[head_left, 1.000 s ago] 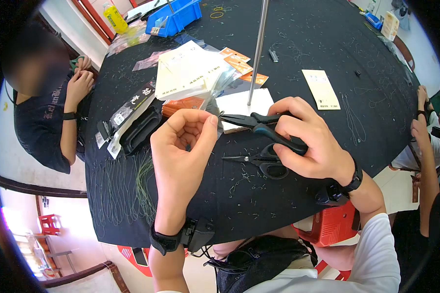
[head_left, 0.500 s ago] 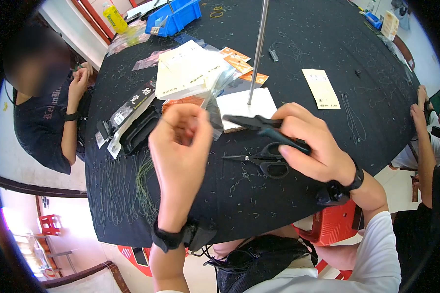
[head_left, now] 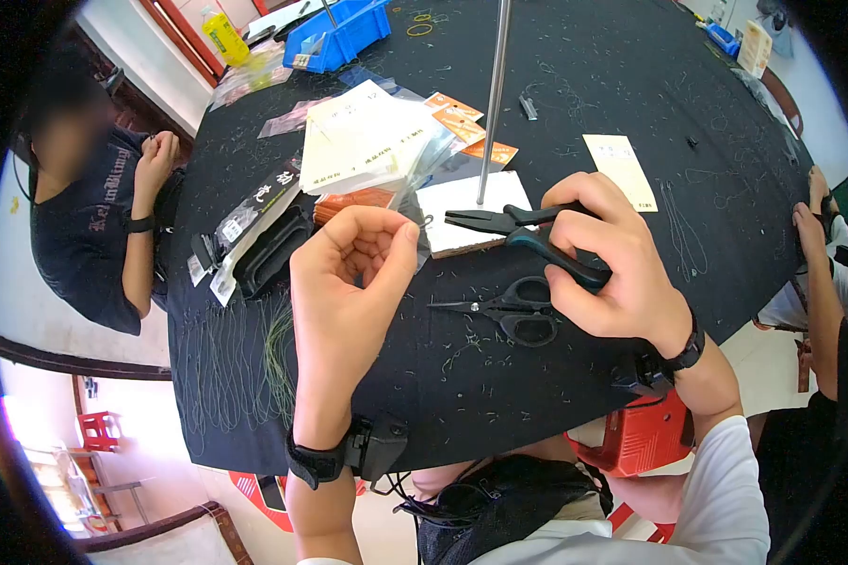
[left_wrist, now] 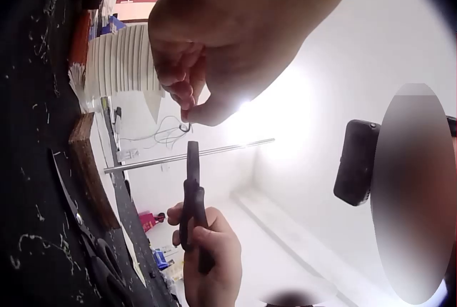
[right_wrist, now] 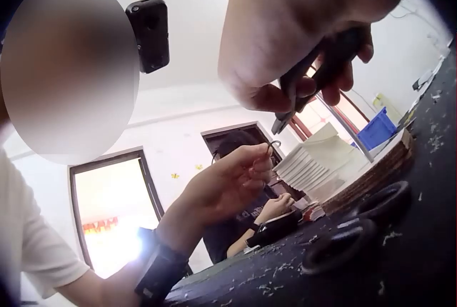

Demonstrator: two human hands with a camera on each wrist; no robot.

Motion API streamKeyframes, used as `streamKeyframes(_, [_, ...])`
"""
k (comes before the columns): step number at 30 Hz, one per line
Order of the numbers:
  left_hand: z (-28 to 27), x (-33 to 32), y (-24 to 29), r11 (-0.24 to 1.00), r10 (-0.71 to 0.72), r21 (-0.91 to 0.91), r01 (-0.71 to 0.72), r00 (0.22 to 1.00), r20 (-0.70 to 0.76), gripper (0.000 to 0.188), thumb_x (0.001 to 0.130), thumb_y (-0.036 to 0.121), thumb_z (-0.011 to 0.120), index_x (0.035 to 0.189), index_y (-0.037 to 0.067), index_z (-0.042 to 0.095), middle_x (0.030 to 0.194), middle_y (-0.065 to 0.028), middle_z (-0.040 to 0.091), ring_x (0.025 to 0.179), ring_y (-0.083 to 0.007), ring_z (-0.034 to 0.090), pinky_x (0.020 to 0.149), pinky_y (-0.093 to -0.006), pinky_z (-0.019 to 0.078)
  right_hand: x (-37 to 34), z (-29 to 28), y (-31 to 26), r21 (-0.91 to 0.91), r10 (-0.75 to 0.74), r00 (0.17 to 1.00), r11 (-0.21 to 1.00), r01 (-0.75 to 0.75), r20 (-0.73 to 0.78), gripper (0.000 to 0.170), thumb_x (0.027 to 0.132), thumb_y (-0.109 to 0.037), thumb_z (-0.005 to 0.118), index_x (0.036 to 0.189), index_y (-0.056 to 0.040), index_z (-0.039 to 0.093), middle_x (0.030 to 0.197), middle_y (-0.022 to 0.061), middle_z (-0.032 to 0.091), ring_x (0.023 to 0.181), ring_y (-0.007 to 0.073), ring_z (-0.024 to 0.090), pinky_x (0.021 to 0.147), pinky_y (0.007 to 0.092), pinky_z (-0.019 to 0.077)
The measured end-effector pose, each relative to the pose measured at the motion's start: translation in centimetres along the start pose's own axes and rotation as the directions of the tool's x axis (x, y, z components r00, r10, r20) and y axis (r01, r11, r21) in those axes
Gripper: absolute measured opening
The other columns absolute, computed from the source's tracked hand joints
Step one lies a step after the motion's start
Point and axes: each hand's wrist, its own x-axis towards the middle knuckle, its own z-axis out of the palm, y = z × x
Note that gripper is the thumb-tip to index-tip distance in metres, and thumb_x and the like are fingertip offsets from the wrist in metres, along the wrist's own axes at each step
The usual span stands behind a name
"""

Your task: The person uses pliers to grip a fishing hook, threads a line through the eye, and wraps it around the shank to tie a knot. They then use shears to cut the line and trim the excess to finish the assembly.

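Note:
Between thumb and forefinger, my left hand (head_left: 349, 273) pinches a small dark fish hook (right_wrist: 273, 146), its curved bend standing out past the fingertips. My right hand (head_left: 617, 259) grips long-nose pliers (head_left: 528, 233) with black and teal handles. Their nose points at the hook, with a short gap between the two, as the left wrist view also shows at the pliers (left_wrist: 193, 178). Below the pliers, black-handled scissors (head_left: 509, 309) lie on the black cloth. Behind the hands, a metal rod (head_left: 496, 104) rises from a white-topped block (head_left: 462, 247).
A stack of cream cards (head_left: 358, 141), orange packets (head_left: 457, 118) and a black case (head_left: 273, 250) lie beyond my left hand. Loops of green line (head_left: 245, 367) spread at the left. A blue bin (head_left: 339, 38) stands at the back. Another person (head_left: 94, 198) sits at the left.
The pliers were at the hook a second ago; they have since drawn back to the right, away from it. My left hand dipped slightly and came back, still pinching the hook.

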Motion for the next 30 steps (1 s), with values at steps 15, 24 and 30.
streamKeyframes(15, [0.11, -0.37, 0.58, 0.998, -0.023, 0.055, 0.022, 1.000, 0.014, 0.006, 0.080, 0.007, 0.064, 0.081, 0.001, 0.063, 0.067, 0.0064, 0.055, 0.061, 0.0011, 0.044, 0.054, -0.0142, 0.0344, 0.09, 0.37, -0.03, 0.042, -0.018, 1.000, 0.999, 0.017, 0.020, 0.020, 0.060, -0.008, 0.064, 0.063, -0.0050, 0.044, 0.086, 0.0114, 0.051, 0.075, 0.0271, 0.048, 0.065, 0.0341, 0.0390])
streamKeyframes(24, [0.21, -0.42, 0.59, 0.996, -0.012, 0.085, 0.012, 1.000, 0.004, 0.006, 0.080, 0.007, 0.064, 0.081, 0.001, 0.063, 0.066, 0.0061, 0.054, 0.060, 0.0005, 0.044, 0.053, -0.0147, 0.0335, 0.06, 0.43, 0.03, 0.041, -0.024, 1.000, 0.999, 0.024, 0.013, 0.020, 0.060, -0.008, 0.064, 0.063, -0.0050, 0.044, 0.087, 0.0115, 0.051, 0.075, 0.0272, 0.048, 0.065, 0.0344, 0.0389])
streamKeyframes(30, [0.24, -0.44, 0.32, 0.998, -0.009, 0.068, 0.008, 1.000, 0.010, 0.006, 0.079, 0.007, 0.065, 0.081, 0.001, 0.063, 0.065, 0.0066, 0.053, 0.060, 0.0007, 0.043, 0.053, -0.0146, 0.0322, 0.12, 0.45, -0.12, 0.038, -0.031, 0.999, 0.999, 0.030, 0.010, 0.020, 0.061, -0.007, 0.066, 0.063, -0.0048, 0.046, 0.085, 0.0108, 0.051, 0.073, 0.0262, 0.048, 0.062, 0.0333, 0.0385])
